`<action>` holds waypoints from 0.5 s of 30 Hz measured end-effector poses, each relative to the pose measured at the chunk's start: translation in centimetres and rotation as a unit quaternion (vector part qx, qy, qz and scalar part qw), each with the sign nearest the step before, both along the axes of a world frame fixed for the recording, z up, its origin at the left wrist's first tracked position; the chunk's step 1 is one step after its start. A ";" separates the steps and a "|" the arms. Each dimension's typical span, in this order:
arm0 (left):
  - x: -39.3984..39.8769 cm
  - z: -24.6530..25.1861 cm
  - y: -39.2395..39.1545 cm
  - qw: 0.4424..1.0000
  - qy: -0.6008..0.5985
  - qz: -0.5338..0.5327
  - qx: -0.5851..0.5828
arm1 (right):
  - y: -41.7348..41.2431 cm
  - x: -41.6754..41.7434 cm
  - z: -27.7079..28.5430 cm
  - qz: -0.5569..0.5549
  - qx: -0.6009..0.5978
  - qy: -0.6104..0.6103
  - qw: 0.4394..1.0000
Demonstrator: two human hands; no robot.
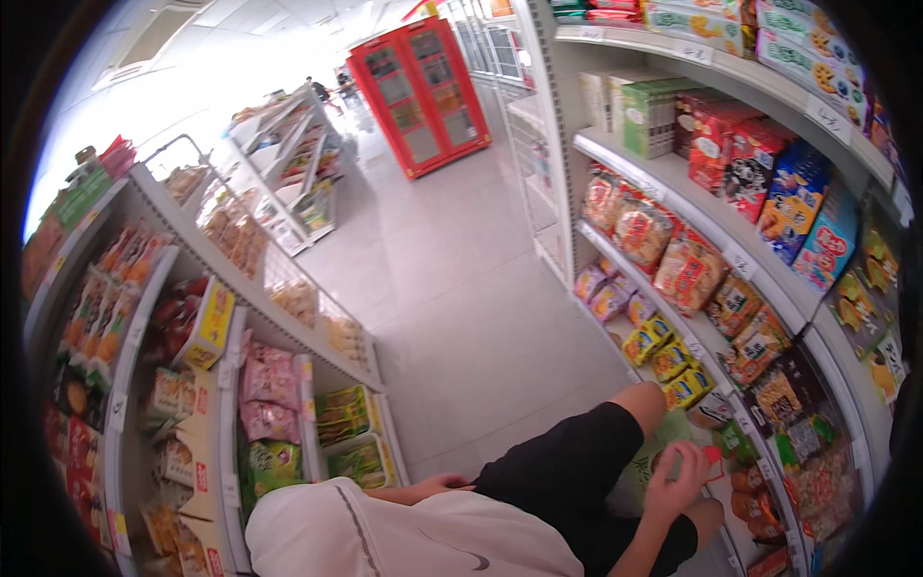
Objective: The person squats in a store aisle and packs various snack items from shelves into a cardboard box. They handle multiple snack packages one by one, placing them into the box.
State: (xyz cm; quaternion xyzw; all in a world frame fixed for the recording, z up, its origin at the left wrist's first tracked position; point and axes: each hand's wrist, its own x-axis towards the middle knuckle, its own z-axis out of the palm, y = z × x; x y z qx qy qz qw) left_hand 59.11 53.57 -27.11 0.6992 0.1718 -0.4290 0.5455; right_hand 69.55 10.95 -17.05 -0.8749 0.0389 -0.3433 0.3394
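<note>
My right hand (678, 476) is in front of the lower right shelf, its fingers curled at the edge of a light green printed plastic packet (640, 472). The packet lies between my bent knees, partly covered by the hand and the black shorts (562, 461). A small red round piece (712, 454) shows just past the fingers. My left hand (453, 481) rests by the top of my thigh, its fingers partly hidden. Near the right hand, yellow snack packs (674, 360) and brown-orange packaged snacks (753, 498) fill the low shelf.
On the right, a shelf unit (649, 191) holds boxes and bagged biscuits. Behind me on the left, another shelf unit (274, 324) carries pink and green bags. Tiled floor (461, 310) runs between them toward a red glass-door cabinet (422, 97). A distant person (317, 88) is beyond.
</note>
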 end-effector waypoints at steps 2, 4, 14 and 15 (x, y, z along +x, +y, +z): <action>-0.1 -2.5 -0.5 0.991 -0.133 0.015 -0.015 | 4.5 1.1 0.9 0.123 0.126 0.086 0.981; 0.9 -3.5 -2.4 0.975 -0.217 0.035 -0.011 | 7.4 2.7 0.1 0.250 0.136 0.122 0.951; 3.9 1.3 -5.9 0.984 -0.100 0.033 0.146 | 15.9 5.7 -7.0 0.440 -0.314 0.389 0.746; 4.2 2.1 -6.1 0.981 -0.070 -0.004 0.181 | 16.5 6.3 -7.5 0.440 -0.309 0.414 0.734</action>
